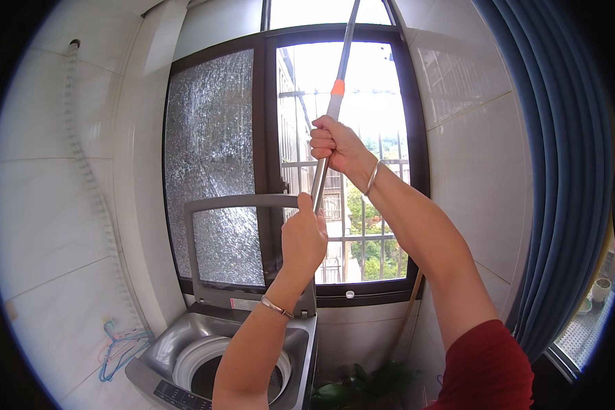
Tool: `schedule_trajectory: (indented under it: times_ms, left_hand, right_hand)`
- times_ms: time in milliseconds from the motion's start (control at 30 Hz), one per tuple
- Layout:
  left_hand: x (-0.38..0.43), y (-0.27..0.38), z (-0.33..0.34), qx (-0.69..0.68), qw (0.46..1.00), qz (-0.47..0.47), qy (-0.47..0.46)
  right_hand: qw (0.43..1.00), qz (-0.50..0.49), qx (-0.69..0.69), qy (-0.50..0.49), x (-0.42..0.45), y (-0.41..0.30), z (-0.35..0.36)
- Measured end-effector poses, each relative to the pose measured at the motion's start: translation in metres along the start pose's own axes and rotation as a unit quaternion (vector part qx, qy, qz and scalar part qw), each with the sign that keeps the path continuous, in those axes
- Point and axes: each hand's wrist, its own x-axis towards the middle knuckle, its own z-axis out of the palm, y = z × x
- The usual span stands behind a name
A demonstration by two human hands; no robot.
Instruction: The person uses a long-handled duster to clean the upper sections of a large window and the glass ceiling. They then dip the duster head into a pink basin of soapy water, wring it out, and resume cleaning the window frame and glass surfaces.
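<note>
Both my hands grip a long metal pole with an orange collar, which slants up in front of the window. My right hand is the higher one, closed round the grey part just below the collar. Lower down, my left hand is wrapped round the pole with its thumb along it. The pole's upper end runs out of the picture at the top, and its lower end is hidden behind my left hand. Behind my left arm stands a top-loading washing machine with its lid raised.
The dark-framed window has textured glass on the left and metal bars outside on the right. Blue curtains hang at the right. Plastic hangers and a ribbed hose hang at the left. A leafy plant is low beside the washer.
</note>
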Motion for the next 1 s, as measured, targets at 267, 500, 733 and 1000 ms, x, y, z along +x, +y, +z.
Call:
schedule_trajectory:
  times_ms: [267, 500, 733, 1000]
  left_hand:
    - [-0.04, -0.048, -0.054, 0.059, 0.997, -0.038, 0.037]
    - [-0.067, -0.068, -0.088, 0.081, 0.992, -0.072, 0.063]
    - [-0.071, -0.079, -0.097, 0.081, 0.988, -0.09, 0.097]
    - [-0.061, -0.1, -0.107, 0.028, 0.988, -0.094, 0.119]
  right_hand:
    - [0.997, 0.037, 0.04, -0.055, -0.001, 0.075, 0.055]
    - [0.988, 0.094, 0.045, -0.117, 0.013, 0.124, 0.089]
    - [0.979, 0.14, 0.002, -0.147, 0.034, 0.153, 0.117]
    - [0.981, 0.125, -0.108, -0.103, 0.057, 0.174, 0.147]
